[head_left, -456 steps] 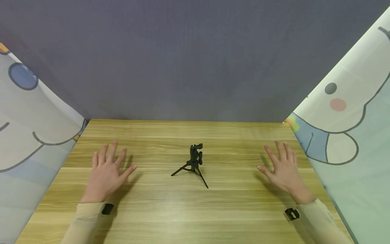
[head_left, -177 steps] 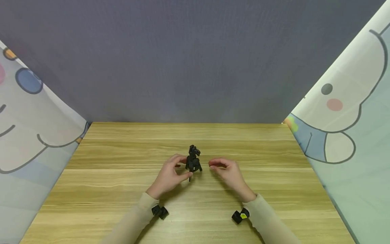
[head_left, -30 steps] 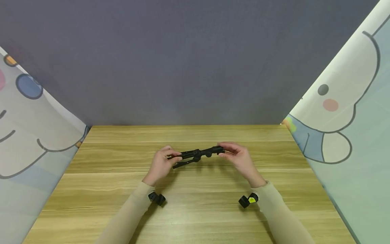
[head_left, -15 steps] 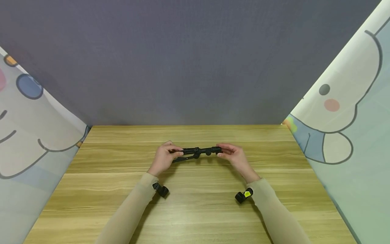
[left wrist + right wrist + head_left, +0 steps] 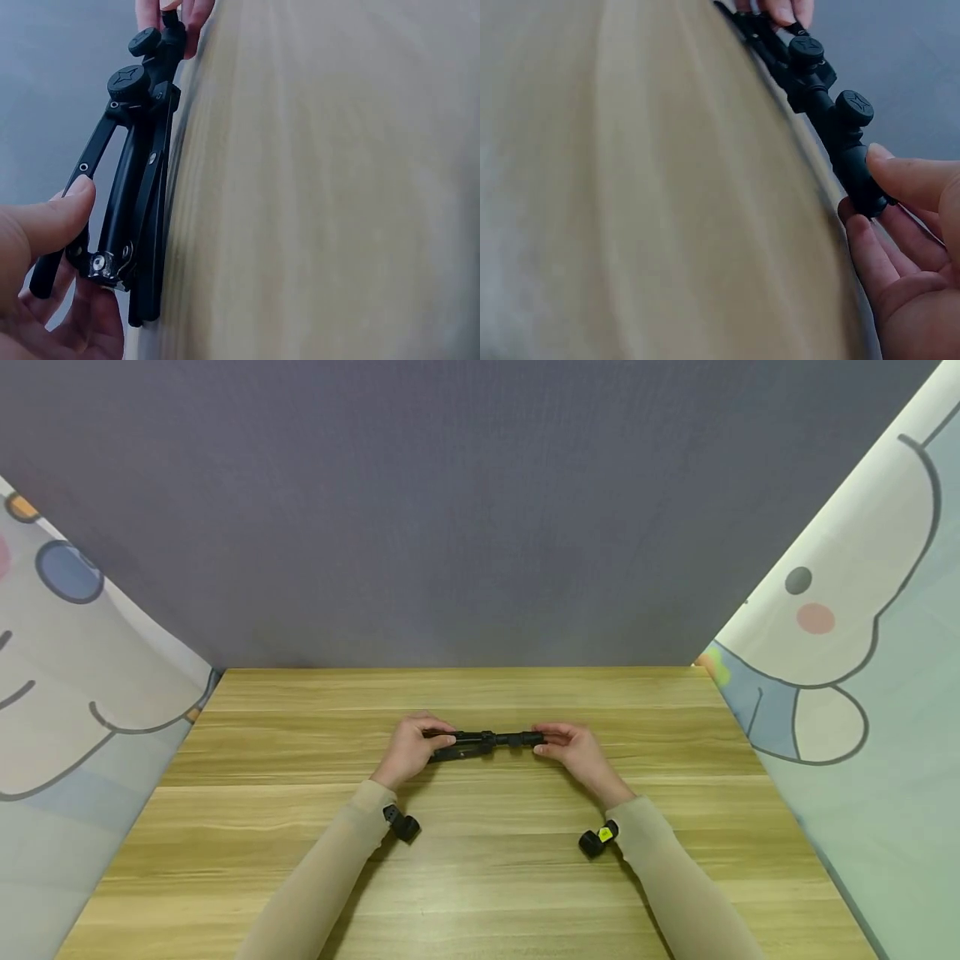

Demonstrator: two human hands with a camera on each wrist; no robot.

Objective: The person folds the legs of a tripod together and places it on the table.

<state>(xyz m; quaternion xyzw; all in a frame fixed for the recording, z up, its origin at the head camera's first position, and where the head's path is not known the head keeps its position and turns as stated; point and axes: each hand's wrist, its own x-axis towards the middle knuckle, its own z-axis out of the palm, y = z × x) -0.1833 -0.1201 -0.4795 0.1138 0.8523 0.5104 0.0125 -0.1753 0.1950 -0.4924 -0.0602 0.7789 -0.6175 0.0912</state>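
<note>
A small black tripod point(image 5: 491, 741) lies sideways between my two hands in the head view, its legs folded in close to the centre column. My left hand point(image 5: 411, 746) grips the leg end; in the left wrist view its thumb point(image 5: 56, 217) presses one leg that stands slightly off the column. At the head end, my right hand point(image 5: 576, 750) pinches the tripod, with thumb and fingers on either side of the black tip in the right wrist view. Two round knobs point(image 5: 854, 109) show along the tripod's side. It is close over the tabletop.
The wood-grain table point(image 5: 480, 877) spreads all round the hands. Behind it rises a dark grey wall panel point(image 5: 465, 510). Cartoon-printed curtains point(image 5: 825, 685) border both sides. Each wrist carries a small black camera point(image 5: 402, 824).
First the tripod stood upright with legs spread and both hands apart. Later it was gripped and turned sideways. In the last second it has levelled and come lower, with its loose leg nearer the column.
</note>
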